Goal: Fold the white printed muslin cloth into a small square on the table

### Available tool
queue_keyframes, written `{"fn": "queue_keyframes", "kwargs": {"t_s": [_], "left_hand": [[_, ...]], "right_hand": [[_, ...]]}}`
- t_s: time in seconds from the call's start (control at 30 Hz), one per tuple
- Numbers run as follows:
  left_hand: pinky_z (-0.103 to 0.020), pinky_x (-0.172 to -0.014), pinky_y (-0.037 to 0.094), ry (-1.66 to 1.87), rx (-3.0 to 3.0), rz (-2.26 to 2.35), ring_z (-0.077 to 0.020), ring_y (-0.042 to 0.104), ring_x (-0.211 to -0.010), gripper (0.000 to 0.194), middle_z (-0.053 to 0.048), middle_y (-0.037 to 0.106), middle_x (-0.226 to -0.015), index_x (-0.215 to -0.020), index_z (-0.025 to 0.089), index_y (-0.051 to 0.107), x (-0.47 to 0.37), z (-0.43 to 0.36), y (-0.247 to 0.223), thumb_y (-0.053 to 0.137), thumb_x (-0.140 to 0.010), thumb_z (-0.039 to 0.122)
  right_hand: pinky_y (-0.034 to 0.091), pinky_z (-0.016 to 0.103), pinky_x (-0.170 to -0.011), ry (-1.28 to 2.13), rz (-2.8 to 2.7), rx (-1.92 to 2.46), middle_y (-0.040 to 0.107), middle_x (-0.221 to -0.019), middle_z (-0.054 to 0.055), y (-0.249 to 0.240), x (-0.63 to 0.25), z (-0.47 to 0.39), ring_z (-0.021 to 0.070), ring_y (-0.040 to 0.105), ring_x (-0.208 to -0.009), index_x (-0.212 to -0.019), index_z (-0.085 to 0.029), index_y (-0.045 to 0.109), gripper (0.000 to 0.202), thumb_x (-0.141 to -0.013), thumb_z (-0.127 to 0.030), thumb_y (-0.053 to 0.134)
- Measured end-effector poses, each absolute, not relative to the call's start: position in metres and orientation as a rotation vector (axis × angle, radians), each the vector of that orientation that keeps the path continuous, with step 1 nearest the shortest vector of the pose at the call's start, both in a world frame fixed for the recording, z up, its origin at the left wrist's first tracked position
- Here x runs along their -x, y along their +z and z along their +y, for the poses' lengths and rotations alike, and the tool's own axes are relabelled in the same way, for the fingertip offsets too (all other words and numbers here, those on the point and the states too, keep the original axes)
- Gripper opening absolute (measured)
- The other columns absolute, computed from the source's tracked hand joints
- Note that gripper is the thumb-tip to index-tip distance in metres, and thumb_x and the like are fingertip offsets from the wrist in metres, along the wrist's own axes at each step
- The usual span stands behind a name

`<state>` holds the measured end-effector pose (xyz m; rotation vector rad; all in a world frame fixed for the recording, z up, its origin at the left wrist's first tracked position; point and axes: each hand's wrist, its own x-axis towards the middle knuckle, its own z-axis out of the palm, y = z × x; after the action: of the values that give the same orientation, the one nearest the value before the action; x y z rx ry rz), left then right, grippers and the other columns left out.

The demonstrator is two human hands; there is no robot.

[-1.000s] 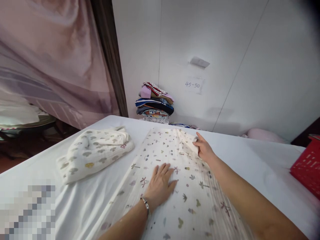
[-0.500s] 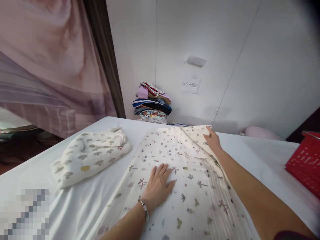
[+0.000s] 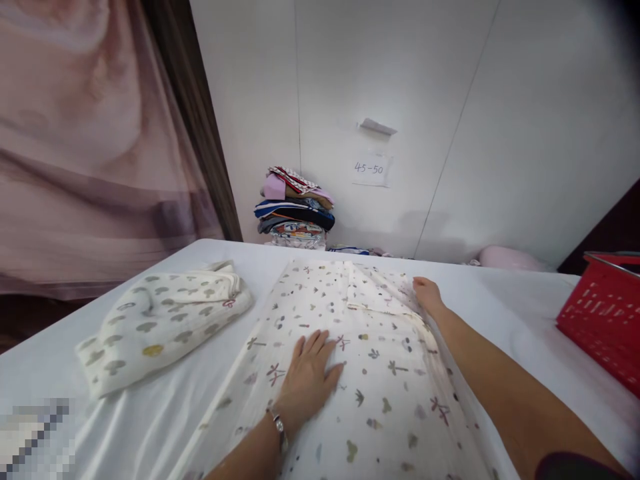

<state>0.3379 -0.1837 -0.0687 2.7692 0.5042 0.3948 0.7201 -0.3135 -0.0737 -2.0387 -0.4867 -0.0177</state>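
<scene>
A white muslin cloth (image 3: 365, 373) printed with small palm trees and other motifs lies spread out in front of me. My left hand (image 3: 307, 373) rests flat on its middle, fingers spread, with a metal bracelet at the wrist. At the cloth's far right edge, my right hand (image 3: 427, 293) is closed with curled fingers around the border; the fingertips are partly hidden. Close to that hand, a folded-over flap (image 3: 377, 293) of the cloth lies on top. To the left is another cloth (image 3: 165, 320), folded, cream with grey-green shapes and one yellow spot.
Beneath everything is a table with a white cover (image 3: 505, 320). A red plastic basket (image 3: 600, 313) stands at the right. Behind the far edge rises a stack of folded clothes (image 3: 295, 210) against the wall. A pink curtain (image 3: 95, 133) hangs at left, and a paper label (image 3: 370, 169) reads 45-50.
My right hand has come nearer from the far right corner, and the corner flap now lies flatter. The left hand stays on the cloth. The view has shifted slightly.
</scene>
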Motion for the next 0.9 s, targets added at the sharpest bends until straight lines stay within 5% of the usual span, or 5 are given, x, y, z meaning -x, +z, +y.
{"fn": "queue_keyframes", "kwargs": {"t_s": [0.13,0.37,0.6,0.8,0.9], "left_hand": [[-0.047,-0.11,0.016,0.401,-2.794,0.517,-0.022,0.027,-0.132,0.044,-0.003,0.039,-0.141,-0.125,0.026,0.047,-0.338,-0.183,-0.072,0.036,-0.089,0.047],[-0.047,-0.111,0.016,0.395,-2.826,0.526,-0.022,0.027,-0.132,0.044,-0.003,0.039,-0.14,-0.126,0.025,0.047,-0.338,-0.184,-0.077,0.038,-0.088,0.046],[-0.047,-0.111,0.017,0.412,-2.846,0.518,-0.0212,0.028,-0.132,0.043,-0.002,0.038,-0.141,-0.128,0.027,0.045,-0.336,-0.183,-0.076,0.039,-0.088,0.045],[-0.048,-0.111,0.017,0.432,-2.83,0.508,-0.0218,0.028,-0.132,0.044,-0.002,0.038,-0.141,-0.128,0.028,0.045,-0.336,-0.183,-0.079,0.04,-0.088,0.044],[-0.047,-0.111,0.016,0.397,-2.828,0.526,-0.0213,0.026,-0.133,0.044,-0.002,0.037,-0.142,-0.128,0.027,0.045,-0.336,-0.184,-0.077,0.038,-0.088,0.045]], "right_hand": [[0.041,0.039,-0.089,0.007,-0.494,2.246,0.066,-0.102,0.013,-0.075,-0.73,-0.301,0.0288,0.057,-0.101,-0.106,-0.015,0.065,0.042,-0.065,-0.02,0.055],[0.043,0.035,-0.086,0.027,-0.56,2.463,0.061,-0.114,0.012,-0.073,-0.743,-0.271,0.0262,0.056,-0.104,-0.127,-0.02,0.05,0.057,-0.07,-0.018,0.054],[0.036,0.032,-0.094,-0.149,-0.558,2.555,0.049,-0.127,0.014,-0.066,-0.742,-0.268,0.0241,0.045,-0.116,-0.134,-0.013,0.039,0.056,-0.078,-0.008,0.038],[0.034,0.046,-0.094,-0.161,-0.672,2.584,0.041,-0.134,0.02,-0.055,-0.724,-0.28,0.0333,0.038,-0.12,-0.132,-0.01,0.042,0.051,-0.081,-0.016,0.043],[0.034,0.038,-0.097,-0.139,-0.826,2.527,0.041,-0.137,0.012,-0.044,-0.696,-0.285,0.0265,0.039,-0.121,-0.131,-0.016,0.043,0.046,-0.086,-0.023,0.039]]}}
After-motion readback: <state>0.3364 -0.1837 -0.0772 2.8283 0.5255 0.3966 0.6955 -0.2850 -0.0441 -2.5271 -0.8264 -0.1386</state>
